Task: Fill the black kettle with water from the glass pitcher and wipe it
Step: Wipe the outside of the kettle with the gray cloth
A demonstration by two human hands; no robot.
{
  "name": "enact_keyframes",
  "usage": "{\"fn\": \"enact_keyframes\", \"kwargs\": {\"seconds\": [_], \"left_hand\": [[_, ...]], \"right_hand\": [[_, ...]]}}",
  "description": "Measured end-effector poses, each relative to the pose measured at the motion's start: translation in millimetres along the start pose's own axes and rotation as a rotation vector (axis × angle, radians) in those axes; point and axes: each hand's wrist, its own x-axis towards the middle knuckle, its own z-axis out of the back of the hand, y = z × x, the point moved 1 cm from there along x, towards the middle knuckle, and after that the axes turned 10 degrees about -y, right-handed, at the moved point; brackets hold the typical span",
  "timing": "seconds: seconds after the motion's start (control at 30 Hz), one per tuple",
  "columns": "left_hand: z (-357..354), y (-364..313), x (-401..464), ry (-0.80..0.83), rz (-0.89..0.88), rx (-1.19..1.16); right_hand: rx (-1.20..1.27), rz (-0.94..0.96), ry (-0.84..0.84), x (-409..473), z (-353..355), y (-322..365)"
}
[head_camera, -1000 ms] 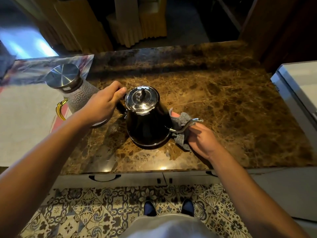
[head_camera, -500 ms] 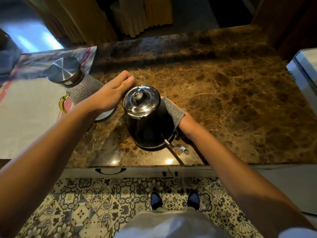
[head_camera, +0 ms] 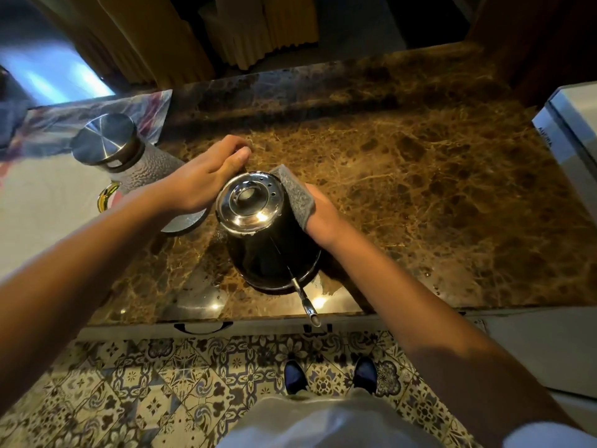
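The black kettle stands on the brown marble counter, its shiny lid on and its thin spout pointing toward me over the front edge. My left hand grips the kettle's far left side, where the handle is hidden. My right hand presses a grey cloth against the kettle's right wall. The glass pitcher, with a steel lid and yellow handle, stands just left of the kettle, behind my left hand.
A white mat with a colourful border lies under and left of the pitcher. A white appliance sits at the counter's right edge. Drawers with handles run below the front edge, over a patterned tile floor.
The kettle has turned, so the spout swung from the right round to the front. My right hand with the cloth moved from the spout's base up the right side toward the back.
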Motion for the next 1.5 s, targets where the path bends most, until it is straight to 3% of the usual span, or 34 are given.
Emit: {"fn": "enact_keyframes", "kwargs": {"seconds": [0.07, 0.17, 0.4, 0.67, 0.77, 0.97, 1.2, 1.5], "left_hand": [[0.7, -0.8, -2.1, 0.013, 0.025, -0.002], [2.2, -3.7, -2.0, 0.026, 0.052, 0.043], [7.7, -10.7, 0.9, 0.043, 0.099, 0.153], [13.5, -11.8, -0.8, 0.128, 0.175, 0.012], [14.4, -12.4, -6.8, 0.076, 0.203, 0.01], [20.9, -13.0, -29.4, -0.016, 0.158, -0.007], [5.0, -31.9, -58.3, -0.048, -0.027, 0.023], [-5.9, -29.1, -57.4, 0.006, -0.058, 0.193]], "right_hand": [[-0.097, -0.022, -0.039, 6.2, 0.8, -6.6], [-0.056, -0.075, -0.036, 7.2, 7.4, -28.4], [-0.136, 0.041, -0.062, -31.9, 6.5, -50.5], [-0.113, 0.098, -0.047, -33.2, 3.0, -30.8], [-0.103, 0.081, -0.035, -33.2, 5.0, -27.7], [-0.13, -0.008, 0.007, -25.0, 9.3, -11.7], [-0.078, 0.028, 0.041, -4.0, -4.7, 13.4], [-0.064, -0.081, -0.033, -12.7, 7.1, -34.2]]}}
